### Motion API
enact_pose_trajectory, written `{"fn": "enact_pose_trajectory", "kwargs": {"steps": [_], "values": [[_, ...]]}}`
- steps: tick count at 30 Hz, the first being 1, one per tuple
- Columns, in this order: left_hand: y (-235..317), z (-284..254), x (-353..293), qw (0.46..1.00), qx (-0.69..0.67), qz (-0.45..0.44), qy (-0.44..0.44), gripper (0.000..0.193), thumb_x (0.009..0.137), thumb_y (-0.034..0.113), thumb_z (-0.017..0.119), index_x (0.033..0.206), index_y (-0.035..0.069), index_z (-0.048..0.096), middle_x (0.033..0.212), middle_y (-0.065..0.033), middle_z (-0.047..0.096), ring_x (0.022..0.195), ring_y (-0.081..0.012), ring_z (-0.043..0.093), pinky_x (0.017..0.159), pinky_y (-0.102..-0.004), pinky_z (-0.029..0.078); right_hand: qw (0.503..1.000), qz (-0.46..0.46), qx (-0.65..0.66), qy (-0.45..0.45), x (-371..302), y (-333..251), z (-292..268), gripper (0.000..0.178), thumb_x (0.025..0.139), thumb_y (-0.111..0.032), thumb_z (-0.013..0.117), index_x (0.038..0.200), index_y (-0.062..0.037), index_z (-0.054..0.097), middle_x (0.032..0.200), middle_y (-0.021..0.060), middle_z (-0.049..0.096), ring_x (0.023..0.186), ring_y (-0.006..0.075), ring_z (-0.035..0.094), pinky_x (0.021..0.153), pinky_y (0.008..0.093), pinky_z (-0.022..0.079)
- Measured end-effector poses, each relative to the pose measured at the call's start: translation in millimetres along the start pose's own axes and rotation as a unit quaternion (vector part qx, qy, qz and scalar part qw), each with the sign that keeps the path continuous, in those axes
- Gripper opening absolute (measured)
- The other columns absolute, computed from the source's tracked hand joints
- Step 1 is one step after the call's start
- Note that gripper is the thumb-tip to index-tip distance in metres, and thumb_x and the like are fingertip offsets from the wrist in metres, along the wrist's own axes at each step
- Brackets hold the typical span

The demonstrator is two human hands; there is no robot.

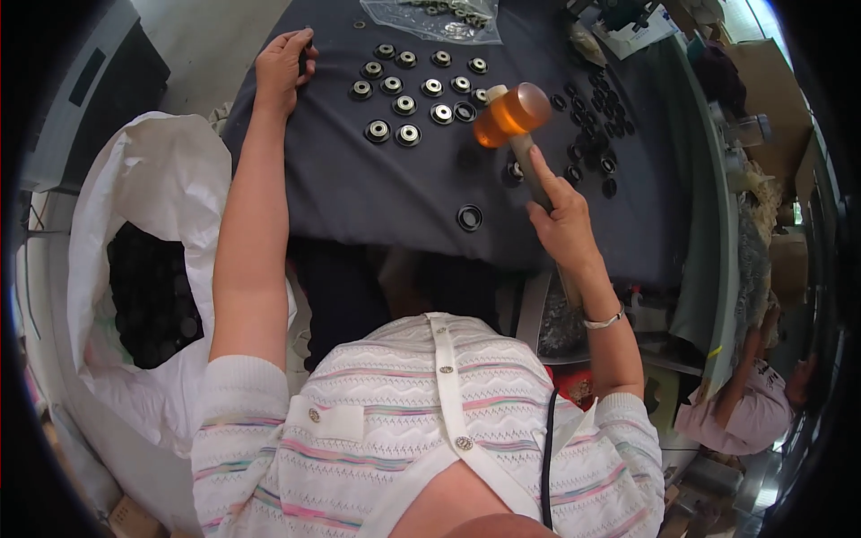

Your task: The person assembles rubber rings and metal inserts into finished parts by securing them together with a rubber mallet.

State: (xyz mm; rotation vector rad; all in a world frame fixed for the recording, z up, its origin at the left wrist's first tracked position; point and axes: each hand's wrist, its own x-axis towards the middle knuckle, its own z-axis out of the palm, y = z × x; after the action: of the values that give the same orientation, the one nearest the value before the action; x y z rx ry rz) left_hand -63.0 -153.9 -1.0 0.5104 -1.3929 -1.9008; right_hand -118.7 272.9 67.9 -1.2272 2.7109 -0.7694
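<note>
My right hand (565,220) grips the handle of a mallet (514,115) with an amber, see-through head, its forefinger laid along the handle. The mallet is held above the dark cloth, covering part of what lies beneath. At the far left edge of the cloth my left hand (281,70) is closed around a small black part (306,56), mostly hidden by the fingers. Between the hands several round black parts with metal bearings (431,88) in their centres lie spread out. A single black ring (469,217) sits nearer to me.
Many loose black rings (596,112) cluster right of the mallet. A clear plastic bag (435,20) of metal pieces lies at the far edge of the dark cloth (377,197). To my left stands a white sack (134,170) with black pieces inside. Another person (740,408) is at the right.
</note>
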Motion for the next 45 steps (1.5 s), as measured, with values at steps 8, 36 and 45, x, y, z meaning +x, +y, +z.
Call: {"fn": "enact_pose_trajectory", "kwargs": {"steps": [8, 36, 45], "values": [[0.2, -5.4, -1.2, 1.0, 0.0, -0.003, 0.005, 0.016, 0.087, 0.023, 0.068, 0.091, 0.009, 0.062, 0.071, 0.0005, 0.061, 0.053, -0.0054, 0.053, 0.044, -0.0172, 0.035, 0.989, -0.049, 0.07, 0.12, -13.1, 0.5, -34.4, 0.075, 0.074, 0.007, 0.061, 0.144, -0.0148, 0.041, 0.097, 0.0146, 0.063, 0.086, 0.0252, 0.063, 0.081, 0.0299, 0.048], [4.9, -8.4, -2.7, 1.0, 0.001, 0.012, 0.003, 0.016, 0.087, 0.022, 0.067, 0.093, 0.008, 0.062, 0.071, -0.0001, 0.06, 0.053, -0.0058, 0.052, 0.042, -0.0179, 0.033, 0.99, -0.042, 0.021, 0.13, -52.4, -20.7, -43.3, 0.077, 0.073, 0.008, 0.06, 0.144, -0.017, 0.041, 0.084, 0.0156, 0.058, 0.075, 0.0286, 0.062, 0.074, 0.0357, 0.049], [-1.5, 4.3, 2.9, 1.0, -0.002, -0.004, 0.021, 0.017, 0.087, 0.023, 0.067, 0.091, 0.008, 0.062, 0.071, -0.0003, 0.061, 0.054, -0.0058, 0.053, 0.042, -0.0171, 0.034, 0.996, 0.041, 0.063, 0.041, -47.0, 12.6, -25.4, 0.077, 0.074, 0.006, 0.059, 0.145, -0.0174, 0.039, 0.098, 0.0172, 0.064, 0.085, 0.0269, 0.064, 0.081, 0.0303, 0.048]]}}
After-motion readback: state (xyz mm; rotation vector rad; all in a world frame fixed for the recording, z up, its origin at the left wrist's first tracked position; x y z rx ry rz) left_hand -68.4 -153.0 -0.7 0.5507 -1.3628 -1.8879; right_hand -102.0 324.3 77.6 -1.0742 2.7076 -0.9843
